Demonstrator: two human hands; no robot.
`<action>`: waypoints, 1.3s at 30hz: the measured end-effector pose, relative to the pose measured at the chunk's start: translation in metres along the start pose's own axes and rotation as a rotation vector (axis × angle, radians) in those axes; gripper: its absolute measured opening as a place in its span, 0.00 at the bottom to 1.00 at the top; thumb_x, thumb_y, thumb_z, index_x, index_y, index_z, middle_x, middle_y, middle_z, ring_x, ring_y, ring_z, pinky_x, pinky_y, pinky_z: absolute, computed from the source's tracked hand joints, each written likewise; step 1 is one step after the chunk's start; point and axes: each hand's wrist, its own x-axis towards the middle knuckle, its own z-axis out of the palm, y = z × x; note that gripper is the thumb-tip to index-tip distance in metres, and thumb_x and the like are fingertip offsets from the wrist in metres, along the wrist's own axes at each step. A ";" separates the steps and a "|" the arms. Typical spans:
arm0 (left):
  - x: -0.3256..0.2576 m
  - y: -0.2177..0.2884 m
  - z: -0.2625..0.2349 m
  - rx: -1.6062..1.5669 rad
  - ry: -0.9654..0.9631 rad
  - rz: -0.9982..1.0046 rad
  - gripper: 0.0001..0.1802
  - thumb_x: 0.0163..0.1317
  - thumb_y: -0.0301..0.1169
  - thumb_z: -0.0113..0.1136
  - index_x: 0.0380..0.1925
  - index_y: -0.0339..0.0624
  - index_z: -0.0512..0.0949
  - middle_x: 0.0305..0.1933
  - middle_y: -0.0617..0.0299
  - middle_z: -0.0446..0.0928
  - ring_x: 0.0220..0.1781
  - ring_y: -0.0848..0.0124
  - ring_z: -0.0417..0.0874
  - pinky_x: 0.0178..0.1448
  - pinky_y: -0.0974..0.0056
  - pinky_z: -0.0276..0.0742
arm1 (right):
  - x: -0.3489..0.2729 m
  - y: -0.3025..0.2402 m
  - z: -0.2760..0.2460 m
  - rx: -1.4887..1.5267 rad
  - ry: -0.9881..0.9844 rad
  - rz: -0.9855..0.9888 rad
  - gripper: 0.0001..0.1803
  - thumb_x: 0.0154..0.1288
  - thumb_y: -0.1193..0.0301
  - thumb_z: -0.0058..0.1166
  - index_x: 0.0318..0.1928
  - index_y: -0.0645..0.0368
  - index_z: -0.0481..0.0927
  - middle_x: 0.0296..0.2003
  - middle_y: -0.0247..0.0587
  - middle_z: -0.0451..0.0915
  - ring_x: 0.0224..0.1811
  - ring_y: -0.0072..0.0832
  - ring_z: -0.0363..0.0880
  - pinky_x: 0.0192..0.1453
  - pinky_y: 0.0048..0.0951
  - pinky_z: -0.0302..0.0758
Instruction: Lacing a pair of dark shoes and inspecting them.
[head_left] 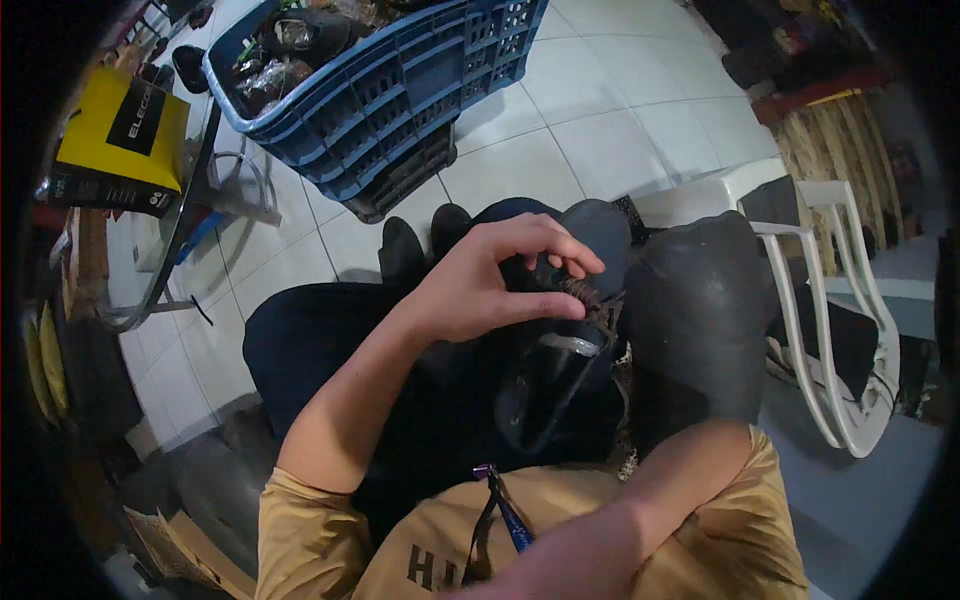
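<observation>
**Left hand pinches a lace over a dark shoe on the lap**

At about 10 o'clock lies a yellow box on a glass table, and beside it, toward 11 o'clock, a blue crate stands on the tiled floor, filled with dark things that I cannot tell apart.

In the middle, the left hand comes in from 7 o'clock. Its grip is nearly closed: thumb and fingers press together on a brown, twisted lace, which they hold taut just above the shoe. The shoe is dark and rests on the person's lap, opening up, probably so that the lace holes face the fingers.

Toward 3 o'clock from the shoe, the right forearm goes up from the lower edge into a big black cover, maybe a glove or another shoe. The right hand is hidden inside it, so I cannot tell how open its grip is or what it holds. It stands just beside the shoe and seems to steady it.

At 3 o'clock a white chair stands near, with a dark cushion on it.
</observation>
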 end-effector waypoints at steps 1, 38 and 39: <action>-0.002 0.002 -0.001 0.007 0.022 0.014 0.14 0.60 0.31 0.78 0.46 0.45 0.90 0.44 0.67 0.86 0.50 0.73 0.82 0.56 0.66 0.75 | 0.011 -0.008 0.003 0.081 0.262 0.053 0.15 0.69 0.61 0.60 0.42 0.61 0.84 0.37 0.40 0.82 0.42 0.35 0.82 0.49 0.36 0.78; 0.001 0.024 -0.017 0.711 0.029 0.326 0.23 0.56 0.20 0.65 0.52 0.54 0.88 0.63 0.63 0.82 0.67 0.55 0.78 0.71 0.52 0.70 | -0.134 0.024 -0.050 -0.340 0.356 1.483 0.30 0.62 0.80 0.58 0.67 0.58 0.78 0.42 0.51 0.80 0.42 0.51 0.81 0.49 0.44 0.78; 0.002 0.023 -0.021 0.721 -0.007 0.328 0.21 0.57 0.20 0.65 0.49 0.53 0.88 0.62 0.64 0.83 0.68 0.55 0.78 0.71 0.51 0.70 | -0.132 0.025 -0.047 -0.328 0.403 1.486 0.30 0.62 0.80 0.59 0.67 0.59 0.78 0.43 0.51 0.80 0.44 0.50 0.81 0.50 0.42 0.78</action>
